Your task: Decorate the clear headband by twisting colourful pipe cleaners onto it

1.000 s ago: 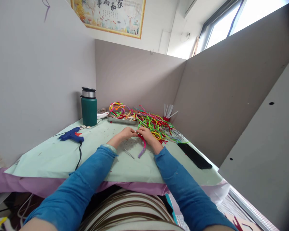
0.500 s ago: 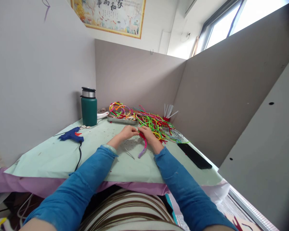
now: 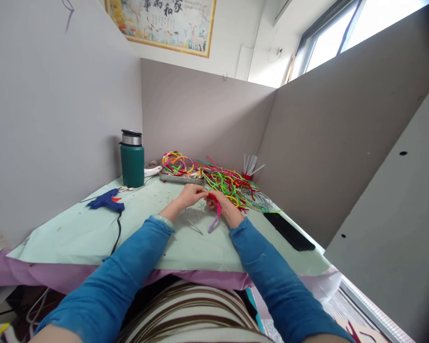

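A curved length of fuzzy pipe cleaner [image 3: 218, 213], red shading through pink to purple, hangs down between my hands over the table. My right hand [image 3: 224, 205] has its fingers curled round the red upper part. My left hand [image 3: 191, 194] meets it from the left, thumb and fingers pinched at the red end; the exact spot under the fingertips is hidden. Below the left hand a thin pale wire [image 3: 196, 227] slants downward; where its upper end goes I cannot tell. Just beyond the right hand lies a heap of coloured pipe cleaners [image 3: 225, 181].
A metal tray [image 3: 180, 180] with pipe-cleaner pieces sits at the back. On the left stand a green bottle [image 3: 132, 164] and a blue glue gun [image 3: 109, 201] with its cord. A black phone-like slab [image 3: 289, 232] lies right, white sticks [image 3: 250, 164] behind. Grey partitions enclose the table.
My right hand has turned, so the pipe cleaner now lies across the front of its fingers. The purple tail and thin wire have shifted slightly right.
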Demonstrator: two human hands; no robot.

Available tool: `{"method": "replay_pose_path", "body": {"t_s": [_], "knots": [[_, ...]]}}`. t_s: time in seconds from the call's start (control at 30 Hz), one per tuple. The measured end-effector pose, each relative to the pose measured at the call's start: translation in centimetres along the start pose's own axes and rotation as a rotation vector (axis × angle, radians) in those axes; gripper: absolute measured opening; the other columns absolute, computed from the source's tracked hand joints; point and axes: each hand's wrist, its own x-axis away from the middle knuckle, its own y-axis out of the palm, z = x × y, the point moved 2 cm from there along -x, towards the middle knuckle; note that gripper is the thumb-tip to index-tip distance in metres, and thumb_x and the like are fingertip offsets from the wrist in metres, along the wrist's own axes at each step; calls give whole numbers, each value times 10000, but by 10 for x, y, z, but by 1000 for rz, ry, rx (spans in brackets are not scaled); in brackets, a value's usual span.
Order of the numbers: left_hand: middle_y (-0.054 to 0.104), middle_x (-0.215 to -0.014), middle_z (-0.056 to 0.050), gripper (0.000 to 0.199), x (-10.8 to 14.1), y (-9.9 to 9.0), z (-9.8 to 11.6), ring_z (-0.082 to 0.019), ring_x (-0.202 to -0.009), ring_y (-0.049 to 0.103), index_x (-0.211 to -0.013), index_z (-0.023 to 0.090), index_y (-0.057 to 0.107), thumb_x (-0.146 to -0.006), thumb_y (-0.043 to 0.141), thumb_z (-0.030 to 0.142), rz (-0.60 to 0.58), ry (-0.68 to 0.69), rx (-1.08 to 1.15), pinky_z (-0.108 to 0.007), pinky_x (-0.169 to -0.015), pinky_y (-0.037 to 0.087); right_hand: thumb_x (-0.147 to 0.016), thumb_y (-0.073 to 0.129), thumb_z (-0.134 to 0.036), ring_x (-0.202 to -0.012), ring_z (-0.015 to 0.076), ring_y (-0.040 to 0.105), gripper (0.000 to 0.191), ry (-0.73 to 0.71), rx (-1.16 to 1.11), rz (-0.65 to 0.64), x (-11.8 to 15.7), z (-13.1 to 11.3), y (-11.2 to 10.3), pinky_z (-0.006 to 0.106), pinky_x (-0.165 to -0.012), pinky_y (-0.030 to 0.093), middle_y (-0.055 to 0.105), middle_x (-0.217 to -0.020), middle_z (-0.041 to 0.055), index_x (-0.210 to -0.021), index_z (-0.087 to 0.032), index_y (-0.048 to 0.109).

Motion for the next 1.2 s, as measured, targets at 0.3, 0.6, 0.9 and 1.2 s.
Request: {"method": "replay_pose_path", "body": {"t_s": [0.3,0.6,0.9,1.2], "knots": [[626,-609,11,258,0,1,-3,-109,-562,490,-938,152,727,-766,611,307,106,-4,22,-218,-571,346,-753,590,-310,-452,66,398,184,48,-100,-73,-1,1,-4,207,-402,203,502,-561,-15,-678,-159,515],[699,-707,-30,243,-2,2,-6,-122,-619,528,-873,140,758,-785,582,282,43,9,29,-222,-601,367,-745,626,-363,-445,62,394,242,18,-52,-61,-4,4,-3,210,-401,207,499,-573,-15,-665,-159,522],[660,-637,-21,252,-2,0,-4,-114,-584,488,-784,125,747,-776,566,300,44,11,45,-219,-566,350,-754,624,-491,-430,64,385,358,-27,2,-66,-4,5,-3,222,-399,246,501,-563,-14,-653,-165,517],[646,-648,-26,296,-3,0,-8,-127,-610,501,-778,118,720,-735,564,366,96,-25,232,-230,-571,372,-719,663,-401,-451,81,440,253,-60,-109,-85,-6,4,-4,213,-408,282,537,-579,-11,-742,-177,548]]}}
